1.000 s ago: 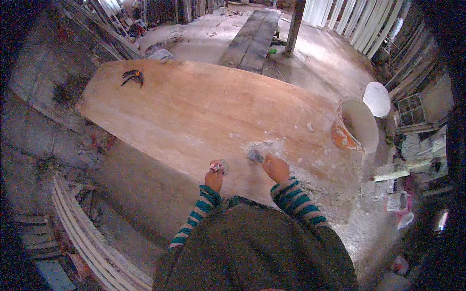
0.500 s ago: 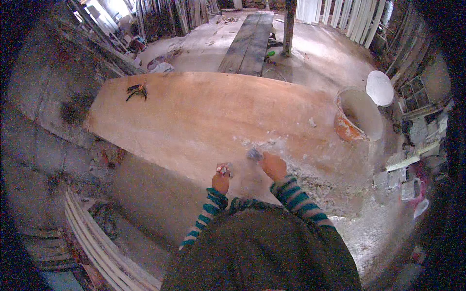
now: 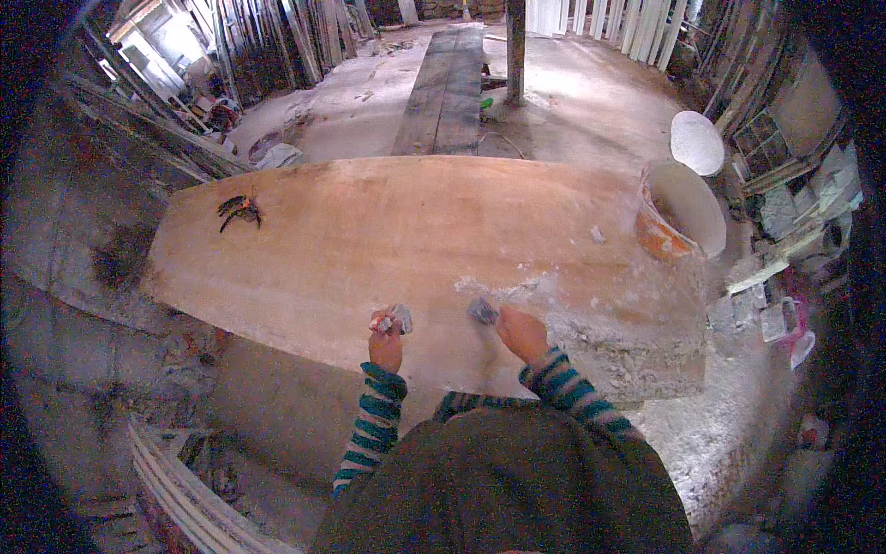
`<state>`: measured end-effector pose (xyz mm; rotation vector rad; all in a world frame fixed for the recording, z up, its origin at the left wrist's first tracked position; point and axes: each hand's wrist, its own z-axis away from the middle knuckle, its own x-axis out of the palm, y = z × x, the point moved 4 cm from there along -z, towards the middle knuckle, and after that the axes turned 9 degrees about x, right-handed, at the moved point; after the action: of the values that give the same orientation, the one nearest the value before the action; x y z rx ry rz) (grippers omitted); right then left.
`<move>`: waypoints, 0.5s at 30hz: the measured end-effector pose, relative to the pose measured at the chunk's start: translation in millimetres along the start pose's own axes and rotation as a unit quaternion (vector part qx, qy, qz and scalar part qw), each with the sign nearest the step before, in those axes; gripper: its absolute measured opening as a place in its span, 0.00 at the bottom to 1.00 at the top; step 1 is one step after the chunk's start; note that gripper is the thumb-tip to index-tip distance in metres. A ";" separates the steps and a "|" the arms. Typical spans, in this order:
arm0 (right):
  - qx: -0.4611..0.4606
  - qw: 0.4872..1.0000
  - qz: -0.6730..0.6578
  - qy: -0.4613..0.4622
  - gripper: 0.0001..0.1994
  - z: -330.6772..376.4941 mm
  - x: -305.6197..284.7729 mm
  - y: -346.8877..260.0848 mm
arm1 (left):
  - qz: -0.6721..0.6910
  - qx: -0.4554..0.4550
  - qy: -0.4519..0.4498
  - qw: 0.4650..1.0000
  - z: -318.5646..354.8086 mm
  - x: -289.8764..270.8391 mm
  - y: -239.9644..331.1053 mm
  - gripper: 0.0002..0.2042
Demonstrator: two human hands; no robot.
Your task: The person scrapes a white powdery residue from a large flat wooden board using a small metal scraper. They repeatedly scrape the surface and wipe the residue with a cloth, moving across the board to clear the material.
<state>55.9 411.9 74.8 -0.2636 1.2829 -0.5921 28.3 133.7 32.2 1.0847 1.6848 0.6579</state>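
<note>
A broad tan board [image 3: 332, 217] lies across in front of me. In my right hand [image 3: 523, 334] is a putty knife, its flat grey blade [image 3: 482, 311] down at the board's surface. White plaster-like residue [image 3: 526, 284] streaks the board just beyond that blade, and thicker crumbly lumps [image 3: 614, 346] are spread to its right. To the left, my left hand [image 3: 386, 349] is closed around a small tool with a grey flat piece [image 3: 401, 319] and a reddish-white end. Its exact kind is unclear. The two hands are apart, both over the board's near half.
An orange bucket [image 3: 660, 238] with a whitish inside stands at the board's right end, a white round lid-like disc [image 3: 697, 143] behind it. A black-and-orange pronged object [image 3: 240, 210] lies at the far left of the board. Beyond are a dark plank bench [image 3: 438, 88] and a post [image 3: 515, 51].
My left hand has moved left, widening the gap between my hands, and the grey piece in it shows more. The right hand keeps nearly its place. The whole view has shifted slightly.
</note>
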 end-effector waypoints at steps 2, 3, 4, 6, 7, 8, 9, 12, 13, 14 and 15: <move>0.022 0.999 -0.008 0.029 0.12 14.2 14.5 15.5 | -0.026 0.021 -0.013 0.999 -5.3 0.5 -14.2 0.11; 0.032 0.999 -0.016 0.023 0.12 12.5 13.1 9.5 | 0.041 -0.009 0.005 0.999 -10.4 1.0 -11.3 0.08; 0.041 0.999 -0.029 0.016 0.12 10.0 10.4 -4.2 | 0.069 -0.028 0.007 0.997 -13.6 0.5 -14.9 0.06; 0.031 0.998 -0.049 0.039 0.12 -3.2 10.7 -26.3 | 0.091 -0.057 -0.001 0.994 -20.1 -0.3 -22.3 0.05; 0.013 0.996 -0.056 0.070 0.12 -14.6 14.4 -33.1 | 0.086 -0.063 -0.014 0.994 -27.4 0.7 -21.8 0.06; -0.004 0.993 -0.062 0.100 0.12 -19.7 15.3 -36.5 | 0.078 -0.062 -0.031 0.995 -34.2 4.5 -19.9 0.06; 0.009 0.994 -0.060 0.093 0.12 -16.8 14.5 -41.0 | 0.066 -0.063 -0.043 0.995 -42.1 3.0 -9.3 0.06; 0.054 0.995 -0.048 0.065 0.12 1.7 11.3 -44.0 | 0.080 -0.056 -0.051 0.994 -55.6 2.1 -22.8 0.06; 0.074 0.996 -0.033 0.049 0.12 10.1 18.6 -36.3 | 0.097 -0.054 -0.049 0.993 -60.5 8.0 -32.3 0.06; 0.094 0.995 -0.018 0.032 0.12 13.2 22.6 -31.7 | 0.115 -0.065 -0.062 0.989 -66.8 13.3 -43.1 0.06; 0.087 0.994 -0.041 0.055 0.12 11.9 20.2 -34.8 | 0.131 -0.080 -0.077 0.985 -69.2 18.4 -53.0 0.06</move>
<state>61.3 370.4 79.0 -0.1408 1.3216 -0.7931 -56.7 130.5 5.9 1.2190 1.3451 0.8397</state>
